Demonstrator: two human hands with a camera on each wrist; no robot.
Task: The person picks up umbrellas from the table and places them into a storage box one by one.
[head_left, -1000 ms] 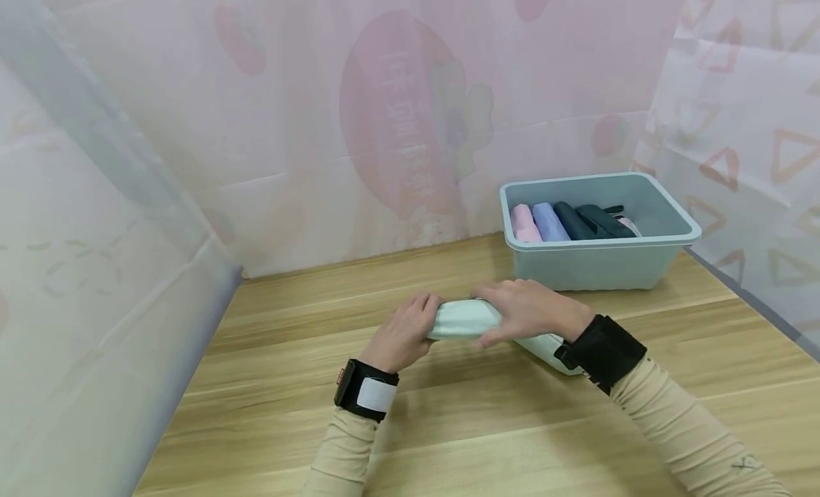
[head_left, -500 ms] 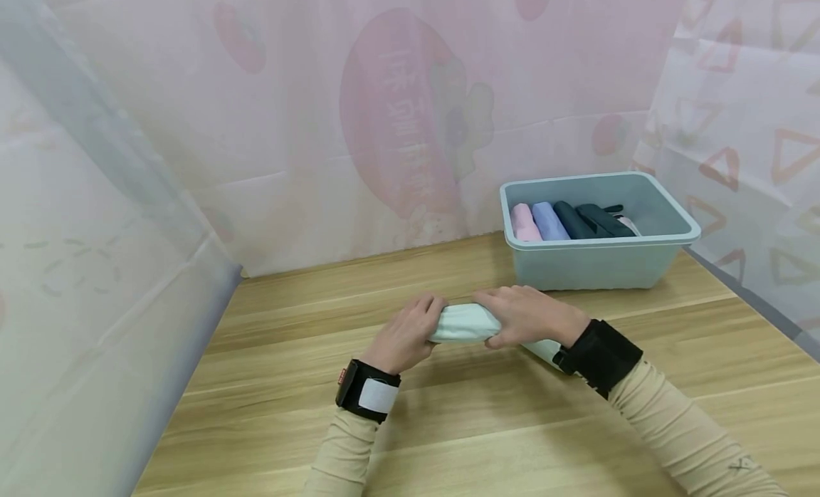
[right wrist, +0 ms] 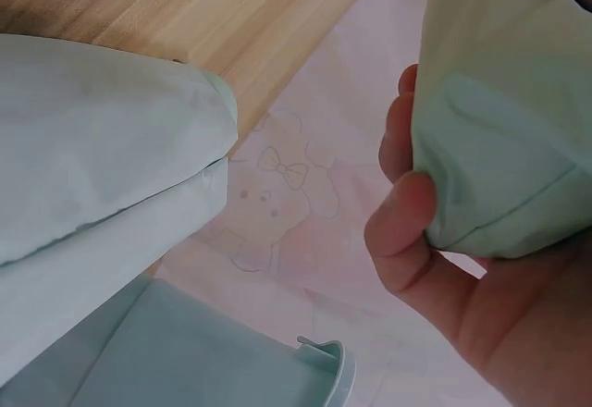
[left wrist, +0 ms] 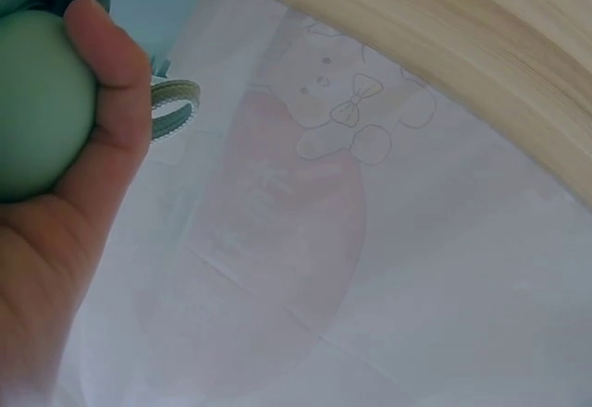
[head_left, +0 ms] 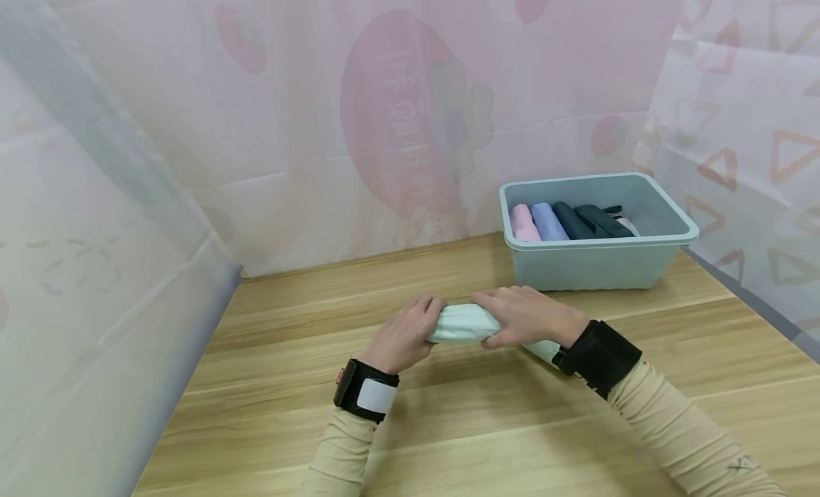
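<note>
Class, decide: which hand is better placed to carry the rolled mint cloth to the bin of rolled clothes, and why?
Probably the right hand. It grips the mint roll on the side nearer the bin, which stands to the right; the left hand holds the far end.

"How's the light over there?"

"Soft and even, fairly bright. It seems to come through the pale curtains (head_left: pixel 397 127) all round, so nothing glares. Only faint shadows lie on the bench (head_left: pixel 487 426) under the sleeves."

"And sharpness?"

"The head view is clear enough, though the printed curtain looks washed out and hazy, and its left edge bends. The wrist views are worse: the left hand (left wrist: pixel 65 213) and the right hand's fingers (right wrist: pixel 407 213) sit so close that they blur, and the cloth beside them is smooth and soft-edged."
</note>
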